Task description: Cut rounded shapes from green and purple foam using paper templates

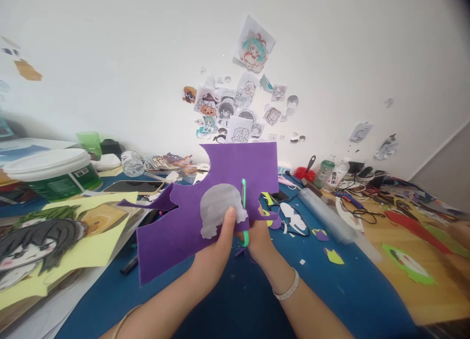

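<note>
Basically, left hand (216, 247) pinches grey dome-shaped paper cutout (216, 206) to purple jagged-edged sheet (242, 163), likely against slipping; right hand (261, 243) partly behind, near slim green tool (244, 194), can't tell grip.

At centre, the purple sheet (242, 163) looks matt and felt- or foam-like; the grey cutout (216, 209) looks like smooth, dull paper. Toward six o'clock the blue surface (227, 305) is matt. The tub (58, 165) at nine o'clock is glossy plastic; the roll (325, 214) past three, shiny clear plastic; the surface section (389, 295) at four, wood-grained.
</note>
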Tool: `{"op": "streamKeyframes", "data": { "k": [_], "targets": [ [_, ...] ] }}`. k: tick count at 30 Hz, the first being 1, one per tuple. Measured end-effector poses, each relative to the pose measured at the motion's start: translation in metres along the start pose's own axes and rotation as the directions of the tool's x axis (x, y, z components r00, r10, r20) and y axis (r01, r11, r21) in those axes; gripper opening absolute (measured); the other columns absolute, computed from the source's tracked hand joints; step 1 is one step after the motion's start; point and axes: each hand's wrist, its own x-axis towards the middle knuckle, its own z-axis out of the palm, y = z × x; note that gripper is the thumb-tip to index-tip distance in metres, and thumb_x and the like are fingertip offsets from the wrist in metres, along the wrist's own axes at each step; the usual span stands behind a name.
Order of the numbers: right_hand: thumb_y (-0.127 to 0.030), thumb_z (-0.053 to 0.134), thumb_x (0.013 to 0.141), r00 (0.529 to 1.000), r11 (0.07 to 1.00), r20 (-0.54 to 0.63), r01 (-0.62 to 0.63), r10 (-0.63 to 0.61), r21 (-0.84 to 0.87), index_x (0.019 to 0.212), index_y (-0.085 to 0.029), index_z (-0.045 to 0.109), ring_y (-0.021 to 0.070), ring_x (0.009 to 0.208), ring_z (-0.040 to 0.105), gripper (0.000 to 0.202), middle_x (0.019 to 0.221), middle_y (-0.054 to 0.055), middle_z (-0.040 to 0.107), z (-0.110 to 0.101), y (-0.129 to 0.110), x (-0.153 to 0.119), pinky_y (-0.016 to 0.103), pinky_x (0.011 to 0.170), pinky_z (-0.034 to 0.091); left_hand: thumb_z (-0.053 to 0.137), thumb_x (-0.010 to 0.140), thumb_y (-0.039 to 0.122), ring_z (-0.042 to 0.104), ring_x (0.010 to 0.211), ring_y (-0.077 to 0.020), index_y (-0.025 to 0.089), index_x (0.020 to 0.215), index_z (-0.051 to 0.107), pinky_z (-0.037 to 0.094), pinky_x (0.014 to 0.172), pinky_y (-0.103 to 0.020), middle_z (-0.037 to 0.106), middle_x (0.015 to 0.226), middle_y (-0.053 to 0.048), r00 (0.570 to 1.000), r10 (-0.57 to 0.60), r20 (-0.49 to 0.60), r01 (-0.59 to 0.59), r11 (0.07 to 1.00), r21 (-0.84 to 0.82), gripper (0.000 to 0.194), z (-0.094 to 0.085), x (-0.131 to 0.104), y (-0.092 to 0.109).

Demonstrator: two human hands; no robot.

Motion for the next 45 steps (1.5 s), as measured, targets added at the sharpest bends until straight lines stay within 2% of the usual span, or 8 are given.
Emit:
{"op": "streamKeyframes", "data": {
  "k": [6, 18, 23, 28, 32, 37, 40, 45],
  "targets": [
    [-0.025, 0.074, 0.051, 1.0, 0.999, 0.012, 0.0, 0.0, 0.041, 0.122, -0.02, 0.039, 0.0225, 0.088, 0.062, 0.08, 0.096, 0.006, 0.065, -0.001, -0.003, 0.0, 0.031, 0.078, 0.05, 0.055, 0.072, 0.049, 0.043, 0.116, -0.0277, 0.021, 0.109, 0.053, 0.027, 0.103, -0.043, 0.053, 0.118, -0.01, 0.99, -0.136, 0.046, 0.14, 0.986, -0.091, 0.046, -0.002, 0.002, 0.004],
    [-0.023, 0.071, 0.054, 0.999, 0.999, 0.01, -0.05, 0.05, 0.022, 0.112, -0.02, 0.045, 0.0207, 0.083, 0.062, 0.063, 0.087, 0.004, 0.066, -0.002, -0.014, -0.001, 0.029, 0.074, 0.049, 0.056, 0.069, 0.051, 0.043, 0.115, -0.029, 0.022, 0.106, 0.054, 0.029, 0.101, -0.045, 0.052, 0.119, -0.009, 0.961, -0.25, 0.117, 0.267, 0.948, -0.17, 0.047, -0.003, 0.003, 0.008],
    [-0.022, 0.069, 0.055, 1.0, 0.999, 0.001, -0.027, 0.027, 0.025, 0.093, -0.02, 0.047, 0.0184, 0.075, 0.061, 0.044, 0.077, 0.001, 0.063, -0.001, -0.013, -0.001, 0.027, 0.066, 0.05, 0.055, 0.071, 0.05, 0.045, 0.114, -0.0267, 0.022, 0.107, 0.054, 0.03, 0.101, -0.043, 0.053, 0.119, -0.008, 0.964, -0.235, 0.127, 0.258, 0.94, -0.223, 0.045, -0.003, 0.003, 0.009],
    [-0.023, 0.069, 0.056, 1.0, 0.999, -0.005, -0.01, 0.01, -0.044, 0.082, -0.021, 0.045, 0.0158, 0.068, 0.059, 0.035, 0.067, -0.003, 0.06, -0.001, -0.012, 0.0, 0.025, 0.064, 0.05, 0.055, 0.073, 0.048, 0.047, 0.112, -0.0259, 0.021, 0.108, 0.053, 0.035, 0.098, -0.042, 0.055, 0.117, -0.008, 0.971, -0.213, 0.113, 0.234, 0.942, -0.239, 0.044, -0.004, 0.006, 0.011],
    [-0.027, 0.071, 0.053, 1.0, 0.997, -0.022, 0.006, -0.008, -0.071, 0.075, -0.021, 0.046, 0.0179, 0.069, 0.059, 0.034, 0.063, -0.002, 0.059, -0.003, -0.007, 0.0, 0.029, 0.068, 0.05, 0.056, 0.072, 0.045, 0.048, 0.112, -0.0267, 0.019, 0.103, 0.057, 0.036, 0.097, -0.04, 0.058, 0.112, -0.009, 0.974, -0.206, 0.095, 0.222, 0.95, -0.219, 0.04, -0.005, 0.01, 0.014],
    [-0.031, 0.074, 0.048, 0.997, 0.996, 0.014, -0.078, 0.077, 0.036, 0.078, -0.021, 0.046, 0.0201, 0.072, 0.06, 0.042, 0.074, 0.001, 0.063, -0.006, 0.001, 0.002, 0.034, 0.073, 0.05, 0.058, 0.07, 0.043, 0.048, 0.111, -0.027, 0.02, 0.098, 0.06, 0.035, 0.099, -0.041, 0.059, 0.109, -0.008, 0.983, -0.163, 0.084, 0.175, 0.969, -0.176, 0.037, -0.008, 0.013, 0.014],
    [-0.03, 0.076, 0.045, 0.993, 0.991, -0.006, -0.117, 0.118, 0.068, 0.074, -0.021, 0.046, 0.0206, 0.071, 0.06, 0.043, 0.073, 0.001, 0.062, -0.005, 0.002, 0.002, 0.034, 0.068, 0.051, 0.058, 0.07, 0.045, 0.049, 0.11, -0.0275, 0.02, 0.097, 0.06, 0.035, 0.098, -0.041, 0.06, 0.109, -0.008, 0.981, -0.158, 0.111, 0.175, 0.972, -0.157, 0.037, -0.009, 0.013, 0.013],
    [-0.031, 0.074, 0.047, 0.994, 0.995, -0.038, -0.097, 0.098, 0.03, 0.07, -0.021, 0.047, 0.0195, 0.065, 0.058, 0.037, 0.06, -0.002, 0.058, -0.004, 0.002, 0.001, 0.031, 0.06, 0.05, 0.057, 0.071, 0.045, 0.049, 0.11, -0.0265, 0.022, 0.099, 0.06, 0.036, 0.097, -0.04, 0.06, 0.109, -0.006, 0.977, -0.169, 0.132, 0.192, 0.964, -0.186, 0.036, -0.008, 0.013, 0.012]
  ]
}}
